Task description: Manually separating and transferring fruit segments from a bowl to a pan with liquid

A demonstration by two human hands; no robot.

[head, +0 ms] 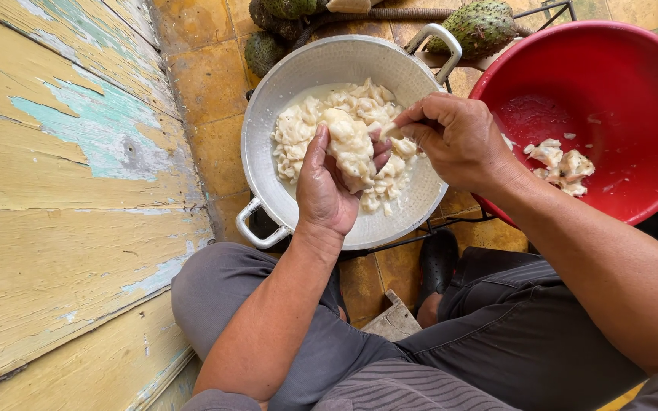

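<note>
Left hand (327, 186) cupping a pulp lump (349, 148) over the pan (268, 99) middle, long axis toward the far rim. Right hand (458, 141) pinching its right edge; red basin (634, 91) just right.

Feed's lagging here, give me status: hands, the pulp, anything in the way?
Left hand cupping white pulp chunk over metal pan. Right hand fingers pinching at chunk. Red basin beside pan, few scraps inside. Nothing blocking.

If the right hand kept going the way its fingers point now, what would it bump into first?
The right hand points leftward, so it would probably first meet the white pulp lump held in the left hand, over the metal pan. Depth is unclear.
</note>
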